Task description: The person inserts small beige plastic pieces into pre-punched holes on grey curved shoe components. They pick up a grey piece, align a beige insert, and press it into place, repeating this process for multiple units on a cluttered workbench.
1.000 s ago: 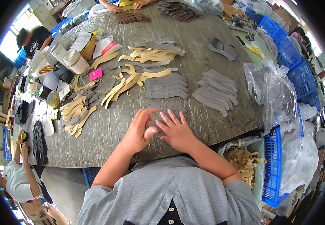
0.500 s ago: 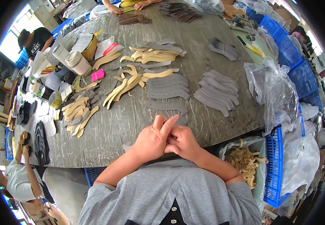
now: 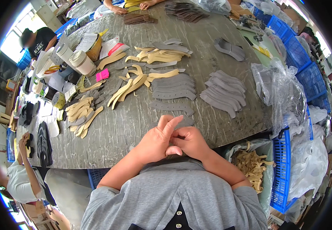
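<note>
My left hand [image 3: 155, 141] and my right hand [image 3: 192, 141] meet in front of my chest, at the table's near edge. The left index finger stretches out toward the upper right, and its thumb sticks out below, apart from it. Curled fingers of my right hand close in between them, against the left hand; whatever they pinch, if anything, is hidden. Just beyond the hands lies a grey curved strip [image 3: 186, 122], partly covered. A single grey strip with small holes [image 3: 171, 107] rests farther on, below a row of overlapping grey strips [image 3: 173, 86].
Another fanned grey stack [image 3: 223, 92] lies right. Beige strips [image 3: 158, 55] and a mixed pile [image 3: 82, 111] spread left, near white jars [image 3: 82, 63] and a pink pad [image 3: 102, 75]. A blue crate [image 3: 281, 168] and scrap-filled bag [image 3: 252, 166] flank the right edge. Co-workers sit around.
My right fingers have shifted slightly against the left hand, and the left thumb now shows farther out below. The view has moved a little; the strips lie as before.
</note>
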Tool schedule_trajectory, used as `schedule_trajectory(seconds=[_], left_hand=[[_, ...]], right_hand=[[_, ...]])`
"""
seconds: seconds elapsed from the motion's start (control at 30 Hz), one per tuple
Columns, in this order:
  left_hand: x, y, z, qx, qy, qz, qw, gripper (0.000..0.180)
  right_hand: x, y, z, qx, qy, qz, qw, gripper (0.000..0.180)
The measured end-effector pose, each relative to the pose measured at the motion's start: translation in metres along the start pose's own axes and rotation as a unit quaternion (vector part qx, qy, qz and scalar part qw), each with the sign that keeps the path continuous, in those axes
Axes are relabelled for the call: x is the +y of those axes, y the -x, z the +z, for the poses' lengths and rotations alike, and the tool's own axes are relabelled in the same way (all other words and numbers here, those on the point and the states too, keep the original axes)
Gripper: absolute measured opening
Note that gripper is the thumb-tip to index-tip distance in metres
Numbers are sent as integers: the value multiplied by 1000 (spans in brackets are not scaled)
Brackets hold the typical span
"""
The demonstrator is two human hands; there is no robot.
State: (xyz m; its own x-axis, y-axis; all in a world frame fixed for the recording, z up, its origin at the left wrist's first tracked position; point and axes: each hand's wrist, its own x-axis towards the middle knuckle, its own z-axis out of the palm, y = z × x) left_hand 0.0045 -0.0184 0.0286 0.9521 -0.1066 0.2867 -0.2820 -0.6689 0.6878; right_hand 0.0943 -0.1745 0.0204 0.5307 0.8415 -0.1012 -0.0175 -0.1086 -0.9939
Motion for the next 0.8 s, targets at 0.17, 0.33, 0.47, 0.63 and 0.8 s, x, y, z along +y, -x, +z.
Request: schedule_trajectory(seconds=[0.17, 0.33, 0.47, 0.63, 0.8], left_hand=[[4, 1, 2, -30, -8, -11, 999, 100], [1, 2, 4, -32, 33, 1, 999, 99], [-6, 4, 3, 0, 130, -21, 991, 87], [-4, 2, -7, 40, 235, -159, 958, 41], [10, -12, -16, 65, 86, -46, 993, 25]], right_hand=[[7, 2, 0, -2, 3, -18, 1000, 9], [15, 0, 2, 4, -37, 0, 999, 9], [15, -2, 3, -19, -121, 29, 992, 7], [34, -6, -3, -49, -361, -11, 931, 8], [19, -11, -5, -30, -394, -11, 919, 16]])
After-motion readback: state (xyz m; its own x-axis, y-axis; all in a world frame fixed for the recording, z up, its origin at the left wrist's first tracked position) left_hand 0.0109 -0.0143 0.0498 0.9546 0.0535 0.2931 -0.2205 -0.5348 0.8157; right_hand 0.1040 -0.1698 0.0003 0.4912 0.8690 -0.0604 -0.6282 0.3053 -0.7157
